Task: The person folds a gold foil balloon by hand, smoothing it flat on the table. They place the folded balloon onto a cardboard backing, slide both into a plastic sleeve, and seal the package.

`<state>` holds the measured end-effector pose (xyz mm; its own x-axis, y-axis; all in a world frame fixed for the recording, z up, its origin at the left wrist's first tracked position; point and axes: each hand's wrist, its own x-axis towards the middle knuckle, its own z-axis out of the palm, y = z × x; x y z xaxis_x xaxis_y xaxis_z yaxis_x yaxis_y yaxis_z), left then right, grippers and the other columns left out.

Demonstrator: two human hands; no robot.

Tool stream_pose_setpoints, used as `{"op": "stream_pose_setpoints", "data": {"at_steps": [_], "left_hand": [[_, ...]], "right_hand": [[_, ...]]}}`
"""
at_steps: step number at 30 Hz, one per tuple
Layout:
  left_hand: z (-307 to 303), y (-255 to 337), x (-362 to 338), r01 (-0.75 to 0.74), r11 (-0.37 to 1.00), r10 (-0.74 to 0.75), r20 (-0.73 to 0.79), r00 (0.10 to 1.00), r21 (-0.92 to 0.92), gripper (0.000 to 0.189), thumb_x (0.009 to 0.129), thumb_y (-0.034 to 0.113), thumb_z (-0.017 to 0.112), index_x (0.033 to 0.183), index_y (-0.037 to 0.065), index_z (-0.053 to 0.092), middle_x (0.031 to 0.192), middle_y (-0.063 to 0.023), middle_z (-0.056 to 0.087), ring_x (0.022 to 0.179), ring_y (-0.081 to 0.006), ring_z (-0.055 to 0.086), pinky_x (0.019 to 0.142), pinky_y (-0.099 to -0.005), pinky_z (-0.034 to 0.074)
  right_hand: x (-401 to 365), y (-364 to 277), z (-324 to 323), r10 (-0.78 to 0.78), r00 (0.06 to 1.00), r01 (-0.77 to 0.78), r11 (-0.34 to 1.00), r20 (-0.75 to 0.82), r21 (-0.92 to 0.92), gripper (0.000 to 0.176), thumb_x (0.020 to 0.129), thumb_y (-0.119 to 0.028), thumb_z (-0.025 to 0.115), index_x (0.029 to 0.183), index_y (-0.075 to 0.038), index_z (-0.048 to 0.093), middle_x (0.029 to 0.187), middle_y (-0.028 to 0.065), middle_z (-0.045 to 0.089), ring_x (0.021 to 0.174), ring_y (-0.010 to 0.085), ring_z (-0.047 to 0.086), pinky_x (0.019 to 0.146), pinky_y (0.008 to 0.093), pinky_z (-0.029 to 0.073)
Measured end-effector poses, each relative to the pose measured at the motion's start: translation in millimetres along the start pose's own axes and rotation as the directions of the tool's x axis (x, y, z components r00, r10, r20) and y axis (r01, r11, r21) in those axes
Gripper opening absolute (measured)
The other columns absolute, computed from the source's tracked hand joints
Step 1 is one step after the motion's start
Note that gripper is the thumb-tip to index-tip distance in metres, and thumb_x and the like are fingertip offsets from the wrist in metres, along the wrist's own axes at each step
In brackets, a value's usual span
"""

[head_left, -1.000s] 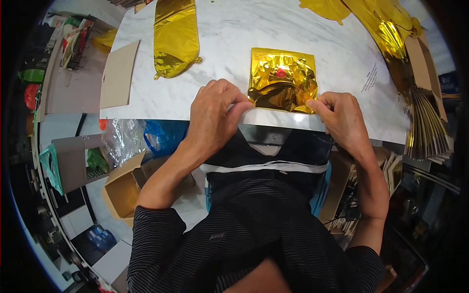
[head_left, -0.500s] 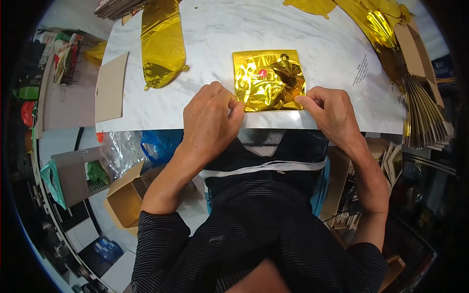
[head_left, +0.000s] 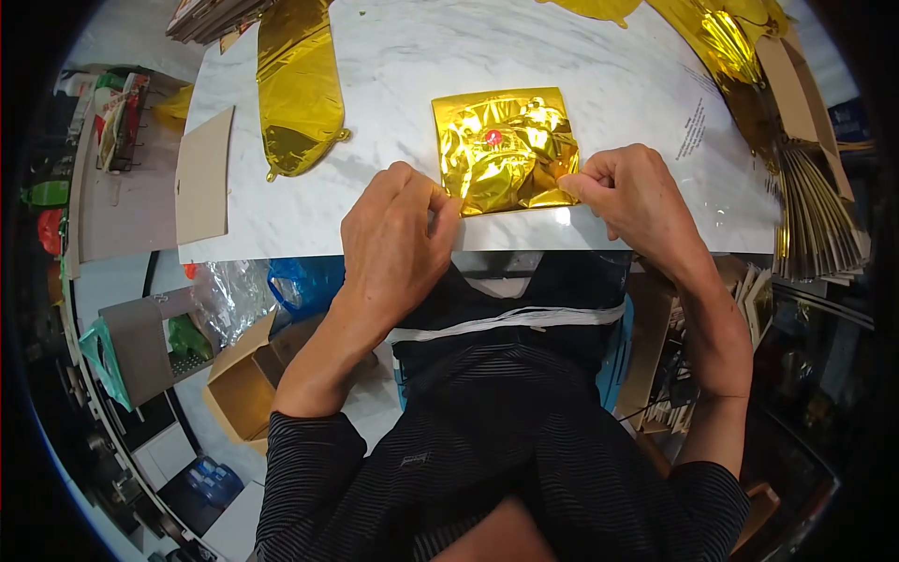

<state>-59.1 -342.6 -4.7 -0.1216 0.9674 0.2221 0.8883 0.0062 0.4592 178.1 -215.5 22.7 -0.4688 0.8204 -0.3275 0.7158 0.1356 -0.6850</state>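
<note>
A folded gold foil balloon [head_left: 496,164], crinkled and roughly square with a small red round mark, lies near the front edge of the marble-patterned table [head_left: 393,94]. At its near left corner, my left hand [head_left: 393,234] is closed, thumb and fingers pinching the foil edge. My right hand [head_left: 632,192] pinches the near right corner, its thumb on the foil. The fingertips partly hide both corners. To the left lies a flat, long gold foil balloon [head_left: 300,103] with small tabs at its rounded end.
A grey-brown card [head_left: 203,178] lies at the table's left edge. On the right, a cardboard box [head_left: 791,89] stands beside a fanned stack of gold-edged cards [head_left: 815,220]. More gold foil [head_left: 730,47] drapes at the back right. Below left sit plastic bags [head_left: 304,281] and an open carton [head_left: 248,389].
The foil's right side, where a dark fold and round tab showed, now lies flatter and brighter. Both hands stay at the near corners. The view has shifted slightly.
</note>
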Motion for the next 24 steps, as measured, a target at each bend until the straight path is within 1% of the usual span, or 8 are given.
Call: {"op": "stream_pose_setpoints", "data": {"at_steps": [2,4,5,7,9,10,15,24], "left_hand": [[0,0,-1,0.012,1.0,-0.011,-0.014,1.0,0.01,0.017,0.085,0.008,0.082,0.09,0.003,0.066,0.086,-0.0113,0.064,0.079,-0.032,0.065,0.069,-0.0399,0.052],[1,5,-6,-0.08,0.996,0.087,-0.235,0.968,0.039,0.027,0.084,0.018,0.084,0.101,0.004,0.07,0.092,-0.0142,0.066,0.085,-0.037,0.066,0.072,-0.0454,0.054],[2,10,-11,-0.075,0.996,0.082,-0.238,0.968,0.039,0.027,0.084,0.018,0.084,0.101,0.004,0.07,0.092,-0.0142,0.066,0.085,-0.037,0.066,0.072,-0.0454,0.054],[7,24,-30,-0.322,0.945,0.299,-0.26,0.918,-0.049,0.046,0.084,0.02,0.084,0.123,0.003,0.067,0.11,-0.0171,0.07,0.1,-0.039,0.069,0.084,-0.0454,0.058],[8,38,-41,-0.534,0.835,0.534,-0.034,0.845,-0.136,0.067,0.083,0.025,0.079,0.14,-0.002,0.059,0.147,-0.0245,0.056,0.139,-0.0404,0.054,0.116,-0.052,0.045],[9,44,-40,-0.557,0.823,0.567,0.133,0.813,-0.108,0.078,0.082,0.032,0.076,0.145,-0.006,0.053,0.159,-0.0266,0.045,0.15,-0.0411,0.043,0.124,-0.0551,0.034],[27,23,-20,-0.526,0.846,0.531,0.233,0.815,-0.089,0.099,0.084,0.051,0.072,0.159,-0.003,0.037,0.169,-0.0234,0.032,0.157,-0.0417,0.03,0.127,-0.0579,0.026],[26,15,-11,-0.54,0.841,0.527,0.272,0.805,-0.032,0.104,0.085,0.063,0.065,0.16,-0.003,0.035,0.168,-0.0274,0.03,0.158,-0.0431,0.027,0.129,-0.0563,0.021]], "right_hand": [[1,-3,-1,0.006,1.0,-0.006,1.0,0.007,-0.011,0.039,0.097,-0.021,0.073,0.07,0.005,0.065,0.054,0.0005,0.05,0.045,0.0081,0.049,0.042,0.0289,0.04],[2,-4,-2,0.011,1.0,-0.01,1.0,0.016,-0.025,0.041,0.097,-0.021,0.073,0.067,0.004,0.063,0.054,0.0007,0.05,0.044,0.008,0.049,0.042,0.0292,0.04],[2,-4,-1,0.008,1.0,-0.007,1.0,0.01,-0.019,0.042,0.097,-0.022,0.073,0.066,0.004,0.062,0.053,0.0006,0.05,0.045,0.008,0.05,0.042,0.0292,0.04],[2,-3,0,-0.002,1.0,0.002,1.0,0.022,-0.018,0.044,0.097,-0.023,0.073,0.064,0.003,0.061,0.053,0.0006,0.05,0.045,0.008,0.051,0.042,0.0293,0.04],[4,-2,1,0.004,1.0,-0.003,1.0,0.027,-0.024,0.041,0.097,-0.023,0.072,0.068,0.004,0.064,0.055,0.0006,0.052,0.046,0.0081,0.053,0.042,0.0294,0.041],[5,-3,2,-0.011,0.999,0.012,0.999,0.044,-0.032,0.041,0.097,-0.023,0.072,0.068,0.004,0.064,0.055,0.0006,0.052,0.046,0.0081,0.053,0.042,0.0294,0.041],[4,-2,0,0.012,0.999,-0.011,1.0,0.045,-0.027,0.037,0.099,-0.024,0.071,0.078,0.007,0.069,0.06,0.002,0.057,0.047,0.0087,0.054,0.043,0.0292,0.043],[3,-4,1,0.024,0.999,-0.024,1.0,0.032,-0.014,0.038,0.099,-0.024,0.072,0.076,0.007,0.068,0.059,0.0016,0.055,0.047,0.009,0.053,0.043,0.0296,0.044]]}}
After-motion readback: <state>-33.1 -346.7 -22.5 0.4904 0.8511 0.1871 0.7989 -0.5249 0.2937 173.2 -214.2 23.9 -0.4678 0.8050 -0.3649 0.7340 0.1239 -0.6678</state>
